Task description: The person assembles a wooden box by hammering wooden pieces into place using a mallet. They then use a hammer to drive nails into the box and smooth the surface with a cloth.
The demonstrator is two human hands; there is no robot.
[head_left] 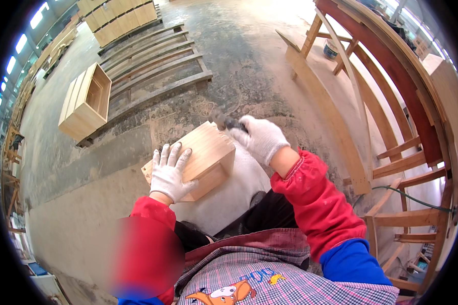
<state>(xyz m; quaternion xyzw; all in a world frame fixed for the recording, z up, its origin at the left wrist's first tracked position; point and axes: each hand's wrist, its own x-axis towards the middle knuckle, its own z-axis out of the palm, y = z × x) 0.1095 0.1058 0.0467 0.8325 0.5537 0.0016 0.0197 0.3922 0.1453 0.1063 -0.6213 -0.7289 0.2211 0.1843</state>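
Observation:
A pale wooden box [204, 144] with notched joints along its edge lies in front of my knees, above a whitish surface [247, 175]. Spread across its top, with fingers apart, is my gloved left hand [171, 174]. My gloved right hand [259, 137] is closed around a dark-handled tool [233, 123] just beyond the box's far right corner. The tool's head is smeared by motion, so I cannot make out its kind, nor whether it touches the box.
Ahead to the left, another wooden box [85, 104] stands beside a slatted pallet [160, 68]. Stacked boxes [119, 20] sit farther back. A long board [325, 114] leans by a wooden workbench frame [417, 66] on the right, with a bucket [331, 49] behind it and a green cable [412, 197] nearby.

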